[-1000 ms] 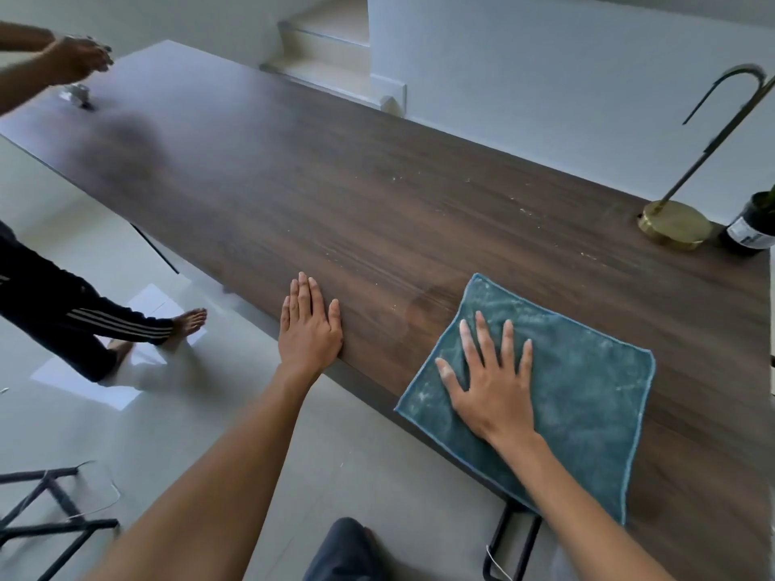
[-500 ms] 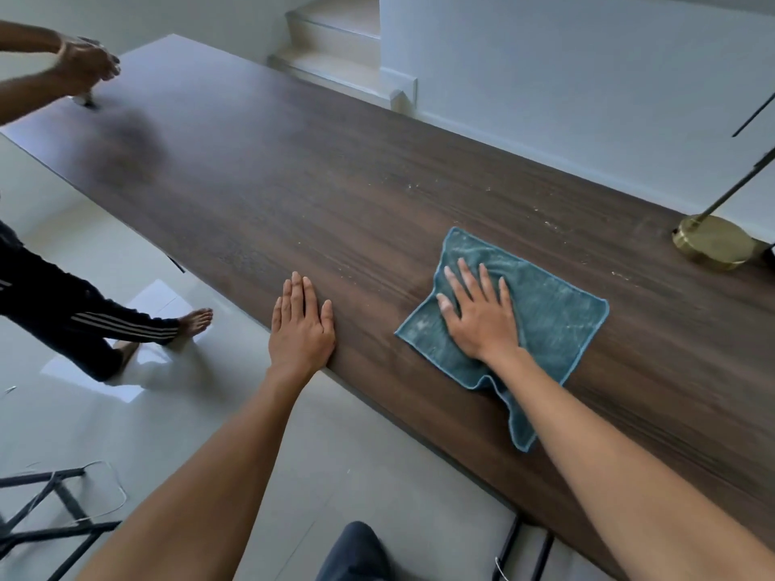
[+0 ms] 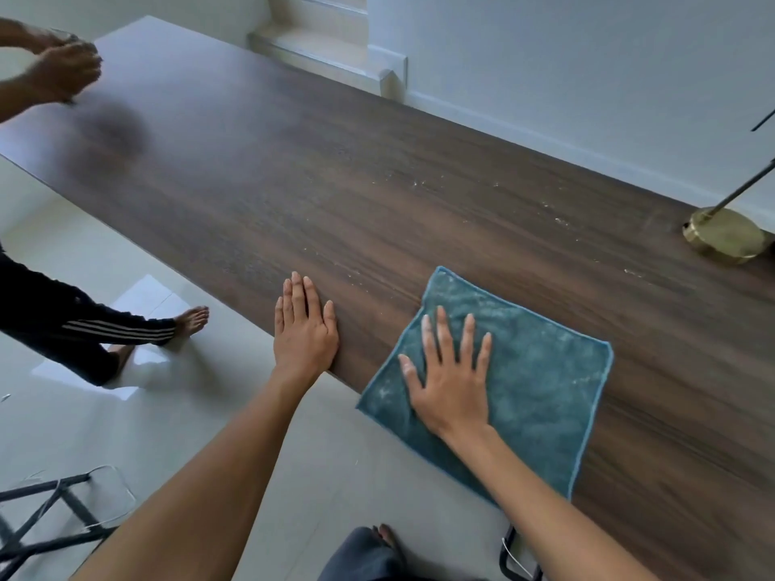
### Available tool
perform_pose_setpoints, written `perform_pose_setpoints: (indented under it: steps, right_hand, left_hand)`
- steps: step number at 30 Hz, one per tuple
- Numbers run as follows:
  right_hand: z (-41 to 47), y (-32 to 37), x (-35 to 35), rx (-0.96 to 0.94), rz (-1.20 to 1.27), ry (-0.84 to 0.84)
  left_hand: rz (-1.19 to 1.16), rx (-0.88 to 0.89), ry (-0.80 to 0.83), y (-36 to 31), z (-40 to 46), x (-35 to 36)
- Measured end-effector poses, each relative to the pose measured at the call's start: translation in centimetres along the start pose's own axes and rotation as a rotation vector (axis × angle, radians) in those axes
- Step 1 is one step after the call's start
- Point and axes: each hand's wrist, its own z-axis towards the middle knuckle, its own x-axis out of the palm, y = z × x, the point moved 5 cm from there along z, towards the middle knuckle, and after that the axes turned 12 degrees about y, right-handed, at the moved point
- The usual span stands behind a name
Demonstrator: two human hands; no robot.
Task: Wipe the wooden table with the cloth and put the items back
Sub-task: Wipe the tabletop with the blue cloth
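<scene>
- A long, dark wooden table (image 3: 377, 195) runs from the far left to the near right, seen from above by a head-worn camera.
- A square teal cloth (image 3: 541, 371) lies spread flat at the near edge of the table, with its nearest corner hanging slightly past that edge.
- The right hand (image 3: 451, 379) presses down on the left part of the cloth, palm flat, fingers straight and spread apart, gripping nothing.
- The left hand (image 3: 304, 329) rests palm down on the near edge of the table, just left of the cloth and not touching it, fingers straight and held close together.
- Pale crumbs or dust specks (image 3: 423, 182) are scattered over the table beyond the cloth, toward its far edge.
- A round brass lamp base (image 3: 725, 234) stands on the table to the far right of the cloth, with a thin rod rising from it out of the picture.
- At the far left end of the table, another person's hands (image 3: 63, 69) are blurred above the surface; whether they hold anything cannot be told.
- That person's dark striped trouser leg and bare foot (image 3: 191, 320) stand on the pale floor left of the table.
- A black metal frame (image 3: 46, 517) lies on the floor at the near left, well apart from the table.
</scene>
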Motion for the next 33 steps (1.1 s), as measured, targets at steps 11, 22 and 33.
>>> perform_pose_setpoints:
  steps: [11, 22, 33]
  right_hand:
    - [11.7, -1.8, -3.0, 0.025, 0.065, 0.100]
    - [2.9, -5.0, -1.4, 0.256, 0.038, -0.046]
    - [9.9, 7.5, -0.4, -0.053, -0.007, 0.065]
  left_hand:
    - [0.004, 0.099, 0.022, 1.7, 1.7, -1.0]
    - [0.012, 0.139, -0.011, 4.2, 4.3, -2.6]
    - [0.037, 0.095, 0.013, 6.1, 6.9, -3.7]
